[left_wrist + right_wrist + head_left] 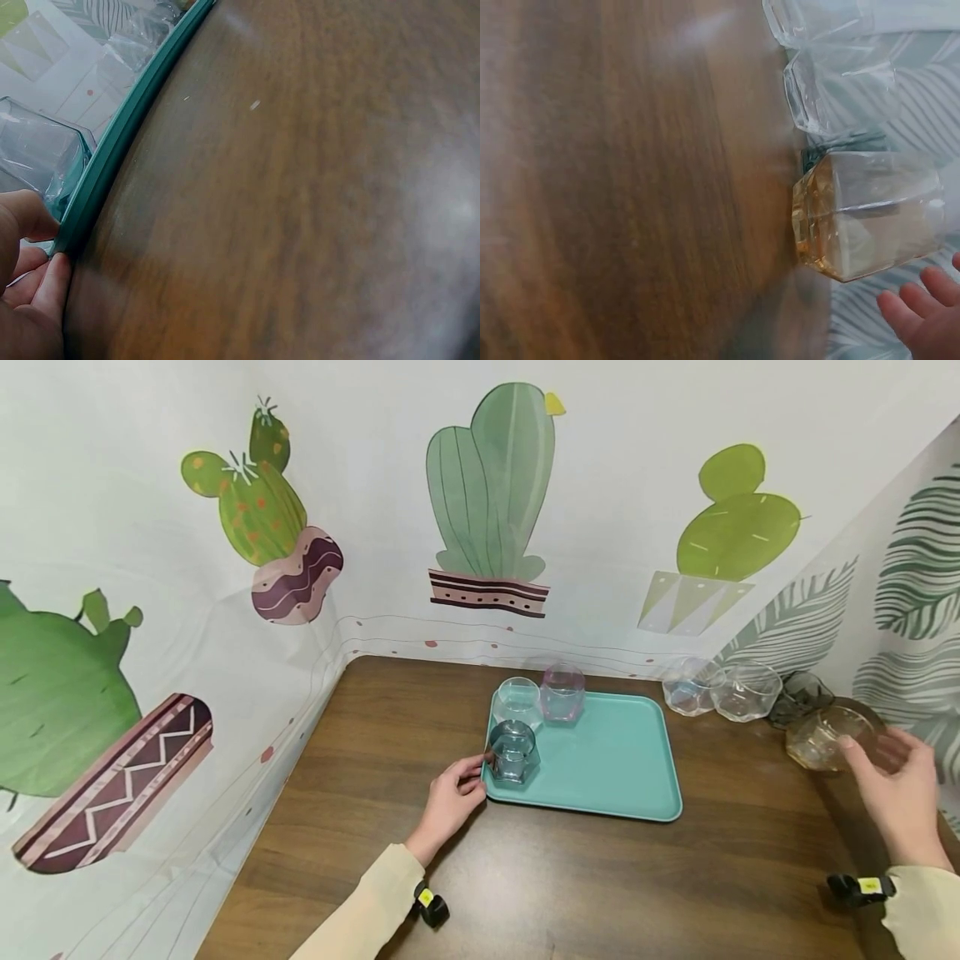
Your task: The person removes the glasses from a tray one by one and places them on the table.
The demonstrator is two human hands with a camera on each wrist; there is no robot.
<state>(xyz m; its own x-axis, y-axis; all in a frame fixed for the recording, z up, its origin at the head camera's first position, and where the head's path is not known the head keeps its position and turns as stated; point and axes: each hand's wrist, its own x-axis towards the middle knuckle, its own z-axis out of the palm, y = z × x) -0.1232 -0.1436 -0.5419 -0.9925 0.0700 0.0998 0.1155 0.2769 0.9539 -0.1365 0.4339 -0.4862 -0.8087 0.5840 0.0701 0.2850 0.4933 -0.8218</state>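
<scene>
With thumb and fingers, my left hand (453, 797) pinches the left rim of a turquoise tray (607, 768); the left wrist view shows the thumb and fingertips at its green edge (112, 161). Inside that end of the tray stand a dark grey-blue glass (513, 756), a colourless glass (519, 700) and a pinkish glass (562, 693). At the far right, my right hand (896, 781) is beside an amber-tinted glass (821, 739), thumb and fingers spread apart. Seen from the right wrist, the fingertips are straight and close to the amber glass (870, 217), with a small gap.
Left of the amber glass, a dark grey glass (801, 697) and two colourless ones, a near glass (746, 692) and a farther glass (692, 687), line the back of the wooden table (600, 877). A cactus-printed cloth (375, 527) hangs behind and at both sides.
</scene>
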